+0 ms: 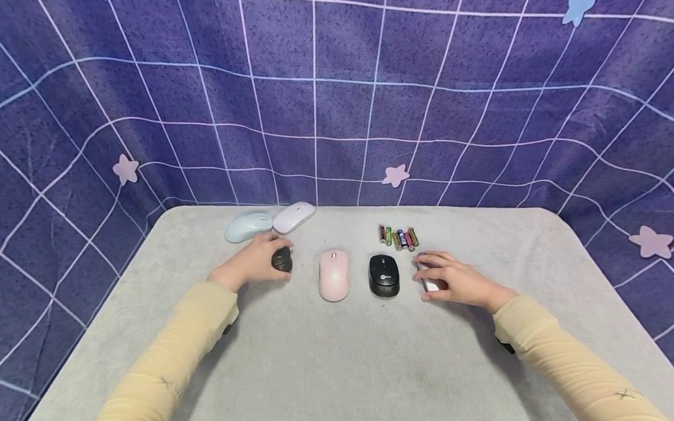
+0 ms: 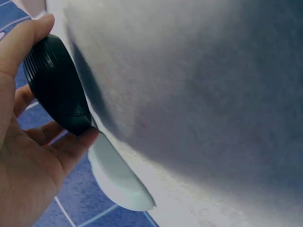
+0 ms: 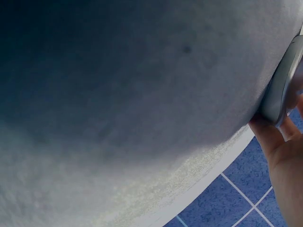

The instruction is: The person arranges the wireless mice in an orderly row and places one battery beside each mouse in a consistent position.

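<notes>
**2 hands on 2 mice; 4 more mice + batts on bench**

Clock ctr = pink mouse (image 1: pixel 334 276), head view. Biggest 1st: blue-purple grid cloth (image 1: pixel 332 61) w/ stars at 12, wrapping round to 9 & 3. Then grey bench (image 1: pixel 336 367) under everything. Sleeves, both pale yellow: L sleeve (image 1: pixel 165 353) at 8, R sleeve (image 1: pixel 564 357) at 4.

L hand (image 1: pixel 257 258), approx. 9–10: part-closed, thumb & fingertips gripping ribbed mouse (image 1: pixel 282 261) at 10; can't tell if it's lifted. R hand (image 1: pixel 458 279) at 3: fingers part-curled, thumb opp., round grey mouse (image 3: pixel 279 85), also at 3, past black mouse (image 1: pixel 384 274).

Other mice: blue mouse (image 1: pixel 247 228) at 10, white mouse (image 1: pixel 294 218) at 11, just beside it. Smallest: batts (image 1: pixel 403 239), approx. 6, clustered at 2, near R hand.
</notes>
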`<state>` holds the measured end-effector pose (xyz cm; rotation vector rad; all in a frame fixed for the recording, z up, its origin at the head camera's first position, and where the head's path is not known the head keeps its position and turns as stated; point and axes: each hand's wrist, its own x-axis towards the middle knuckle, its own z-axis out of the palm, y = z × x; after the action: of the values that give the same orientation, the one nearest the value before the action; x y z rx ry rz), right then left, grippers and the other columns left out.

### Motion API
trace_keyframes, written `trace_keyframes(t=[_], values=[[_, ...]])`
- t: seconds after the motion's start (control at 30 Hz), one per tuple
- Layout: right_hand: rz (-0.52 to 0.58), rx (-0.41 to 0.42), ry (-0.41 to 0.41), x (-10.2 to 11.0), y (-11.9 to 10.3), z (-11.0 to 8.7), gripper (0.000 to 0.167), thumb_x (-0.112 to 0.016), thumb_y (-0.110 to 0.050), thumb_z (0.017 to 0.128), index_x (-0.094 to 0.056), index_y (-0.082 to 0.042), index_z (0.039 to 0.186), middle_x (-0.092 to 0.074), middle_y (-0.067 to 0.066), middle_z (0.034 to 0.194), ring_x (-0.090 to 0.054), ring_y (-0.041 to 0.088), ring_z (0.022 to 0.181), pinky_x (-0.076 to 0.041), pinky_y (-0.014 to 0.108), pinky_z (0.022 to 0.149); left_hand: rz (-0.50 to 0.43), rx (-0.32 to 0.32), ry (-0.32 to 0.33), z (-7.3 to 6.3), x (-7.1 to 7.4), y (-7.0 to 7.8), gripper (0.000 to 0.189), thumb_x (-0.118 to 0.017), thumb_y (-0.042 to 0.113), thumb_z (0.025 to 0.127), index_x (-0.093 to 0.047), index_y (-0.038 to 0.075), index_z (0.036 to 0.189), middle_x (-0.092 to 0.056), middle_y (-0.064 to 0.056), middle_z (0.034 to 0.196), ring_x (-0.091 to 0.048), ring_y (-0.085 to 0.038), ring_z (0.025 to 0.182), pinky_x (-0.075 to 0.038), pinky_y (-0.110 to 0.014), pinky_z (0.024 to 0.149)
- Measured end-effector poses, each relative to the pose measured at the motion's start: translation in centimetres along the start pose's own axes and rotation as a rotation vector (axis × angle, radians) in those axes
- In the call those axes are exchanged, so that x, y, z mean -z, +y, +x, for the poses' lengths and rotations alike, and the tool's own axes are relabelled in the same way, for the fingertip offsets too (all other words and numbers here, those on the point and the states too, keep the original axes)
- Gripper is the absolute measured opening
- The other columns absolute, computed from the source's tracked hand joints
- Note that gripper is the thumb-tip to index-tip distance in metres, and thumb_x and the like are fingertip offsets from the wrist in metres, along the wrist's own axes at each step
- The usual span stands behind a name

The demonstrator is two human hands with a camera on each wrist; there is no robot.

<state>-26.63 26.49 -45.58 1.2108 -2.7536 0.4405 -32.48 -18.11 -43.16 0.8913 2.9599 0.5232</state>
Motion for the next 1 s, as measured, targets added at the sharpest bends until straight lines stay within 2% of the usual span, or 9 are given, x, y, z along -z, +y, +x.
trace_keyframes(t=[0.27, 0.5, 1.0], values=[[-0.005, 0.004, 0.008, -0.1, 0.1, -0.1, 0.039, -0.074, -0.037, 0.078, -0.068, -0.018, 0.112, -0.050, 0.013, 0.137, -0.036, 0.038, 0.131, -0.033, 0.056, 0.103, 0.042, 0.009, 0.022, -0.4, 0.9, 1.7, 0.070, -0.081, 0.036, 0.064, -0.058, 0.011, 0.125, -0.051, -0.023, 0.127, -0.050, -0.039, 0.113, -0.040, -0.050, 0.097], [-0.010, 0.002, 0.014, -0.2, 0.1, 0.0, 0.038, -0.074, -0.036, 0.078, -0.068, -0.018, 0.111, -0.050, 0.013, 0.137, -0.037, 0.038, 0.130, -0.034, 0.056, 0.102, 0.042, 0.004, 0.037, -0.8, 1.7, 3.5, 0.070, -0.082, 0.037, 0.064, -0.059, 0.012, 0.125, -0.051, -0.022, 0.126, -0.049, -0.038, 0.112, -0.042, -0.049, 0.095], [0.001, -0.001, 0.016, -0.1, 0.0, -0.1, 0.039, -0.075, -0.035, 0.078, -0.068, -0.017, 0.112, -0.050, 0.013, 0.138, -0.036, 0.038, 0.131, -0.034, 0.057, 0.102, 0.068, -0.048, 0.055, -2.2, 2.3, 6.8, 0.072, -0.081, 0.040, 0.064, -0.057, 0.014, 0.127, -0.048, -0.020, 0.129, -0.044, -0.036, 0.118, -0.043, -0.047, 0.095]])
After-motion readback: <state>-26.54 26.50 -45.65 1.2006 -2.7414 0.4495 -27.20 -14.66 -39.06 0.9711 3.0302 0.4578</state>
